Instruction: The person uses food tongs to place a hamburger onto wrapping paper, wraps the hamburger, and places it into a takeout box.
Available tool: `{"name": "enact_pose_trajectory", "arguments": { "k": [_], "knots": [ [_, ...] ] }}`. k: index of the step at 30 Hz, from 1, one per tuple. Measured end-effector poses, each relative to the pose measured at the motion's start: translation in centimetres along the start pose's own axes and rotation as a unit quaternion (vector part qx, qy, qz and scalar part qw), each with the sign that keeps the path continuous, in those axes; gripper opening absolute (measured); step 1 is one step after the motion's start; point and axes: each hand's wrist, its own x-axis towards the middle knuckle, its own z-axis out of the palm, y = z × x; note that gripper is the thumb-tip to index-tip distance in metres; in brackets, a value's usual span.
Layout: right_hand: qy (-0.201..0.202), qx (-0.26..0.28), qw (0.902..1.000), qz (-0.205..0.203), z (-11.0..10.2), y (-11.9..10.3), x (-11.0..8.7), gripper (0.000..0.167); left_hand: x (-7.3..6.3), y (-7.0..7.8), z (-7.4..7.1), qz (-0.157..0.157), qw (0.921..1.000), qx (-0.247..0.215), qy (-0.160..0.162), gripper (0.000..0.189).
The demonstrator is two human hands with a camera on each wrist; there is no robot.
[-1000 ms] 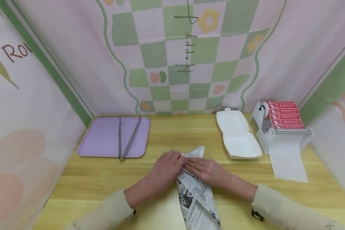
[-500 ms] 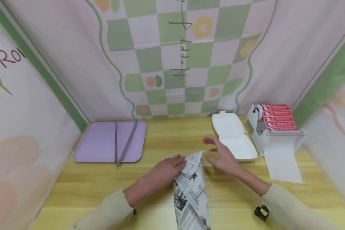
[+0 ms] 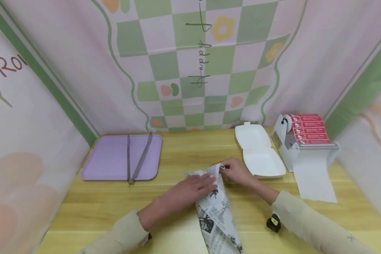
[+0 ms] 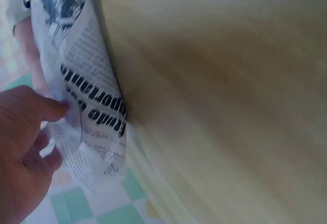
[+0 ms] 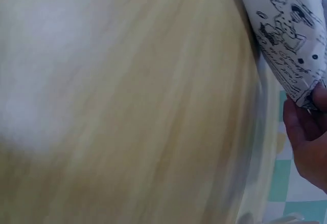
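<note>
Head view shows 2 hands at 1 folded newspaper sheet (image 3: 216,215), which lies on the bench (image 3: 184,151) and runs from its middle toward the near edge, the near end outside of this view. The left hand (image 3: 190,189) rests upon the far part of the sheet, its fingers stretched and the grip loose. The right hand (image 3: 239,173) pinches the far tip, thumb against fingers, a narrow grip. At the far left corner is a purple tray (image 3: 109,157) bearing spread tongs (image 3: 139,162). Toward the far right corner, an opened white box (image 3: 261,160) lies beside a label dispenser (image 3: 314,146)
</note>
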Motion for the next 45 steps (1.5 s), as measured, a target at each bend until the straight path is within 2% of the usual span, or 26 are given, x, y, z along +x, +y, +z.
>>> {"name": "enact_pose_trajectory", "arguments": {
  "k": [3,4,5,6,8,10,11,12,13,14,18,20,22,25,27,31,34,37,38,41,45],
  "knots": [
    [0.016,-0.071,0.9940,-0.082,0.0,0.2,-0.1,0.024,0.0,0.4,0.1,0.030,0.9995,0.011,-0.006,0.056],
    [0.019,-0.105,0.9872,-0.118,0.0,0.4,-0.1,0.027,0.0,0.5,0.1,0.033,0.9994,0.009,-0.005,0.053],
    [0.021,-0.145,0.9760,-0.162,-0.2,0.6,-0.1,0.030,0.1,0.6,0.1,0.034,0.9994,0.009,-0.002,0.052],
    [0.027,-0.189,0.9594,-0.207,-0.3,1.0,-0.1,0.031,0.1,0.7,0.1,0.032,0.9995,0.003,0.001,0.051],
    [0.049,-0.285,0.9123,-0.290,-0.7,1.6,0.0,0.036,0.2,0.8,0.1,0.030,0.9995,-0.004,0.005,0.050],
    [0.076,-0.360,0.8661,-0.338,-1.2,2.0,0.0,0.040,0.2,0.9,0.1,0.032,0.9994,-0.011,0.010,0.046],
    [0.084,-0.389,0.8479,-0.350,-1.4,2.0,0.0,0.040,0.3,0.9,0.1,0.033,0.9994,-0.011,0.011,0.045],
    [0.087,-0.414,0.8346,-0.352,-1.5,2.1,0.0,0.040,0.3,0.9,0.1,0.034,0.9993,-0.009,0.012,0.045],
    [0.086,-0.433,0.8273,-0.348,-1.5,2.0,0.0,0.040,0.4,1.0,0.1,0.034,0.9993,-0.006,0.013,0.044],
    [0.083,-0.451,0.8225,-0.337,-1.6,1.8,0.0,0.040,0.5,1.0,0.1,0.033,0.9993,-0.002,0.014,0.043],
    [0.055,-0.499,0.8165,-0.284,-1.5,0.5,-0.4,0.043,0.7,1.1,0.1,0.028,0.9993,0.017,0.018,0.043],
    [0.047,-0.509,0.8135,-0.278,-1.4,-0.2,-0.6,0.046,0.8,1.2,0.0,0.028,0.9991,0.024,0.020,0.043],
    [0.042,-0.512,0.8001,-0.309,-1.3,-0.7,-0.7,0.047,0.9,1.3,0.0,0.029,0.9990,0.027,0.022,0.042],
    [0.044,-0.502,0.7730,-0.385,-1.0,-1.3,-0.9,0.044,1.0,1.4,0.1,0.031,0.9986,0.035,0.024,0.041],
    [0.051,-0.497,0.7602,-0.415,-0.7,-1.4,-0.9,0.040,1.0,1.5,0.2,0.031,0.9984,0.040,0.026,0.041],
    [0.086,-0.488,0.7620,-0.417,-0.6,-0.9,-0.5,0.026,0.9,1.7,0.4,0.027,0.9979,0.051,0.030,0.041],
    [0.122,-0.501,0.7453,-0.423,-0.3,-0.2,-0.1,0.017,0.8,1.8,0.5,0.026,0.9974,0.058,0.034,0.040],
    [0.141,-0.524,0.7321,-0.412,0.2,-0.1,-0.2,0.021,0.9,1.8,0.6,0.025,0.9965,0.071,0.036,0.039],
    [0.138,-0.534,0.7312,-0.402,0.3,-0.3,-0.3,0.023,0.9,1.8,0.6,0.023,0.9965,0.072,0.035,0.038],
    [0.102,-0.540,0.7424,-0.383,0.3,-1.4,-0.9,0.032,1.0,1.8,0.5,0.017,0.9966,0.072,0.036,0.038],
    [0.037,-0.514,0.7507,-0.414,0.4,-2.9,-1.9,0.044,1.1,1.8,0.4,0.009,0.9960,0.076,0.046,0.037]
  ]
}}
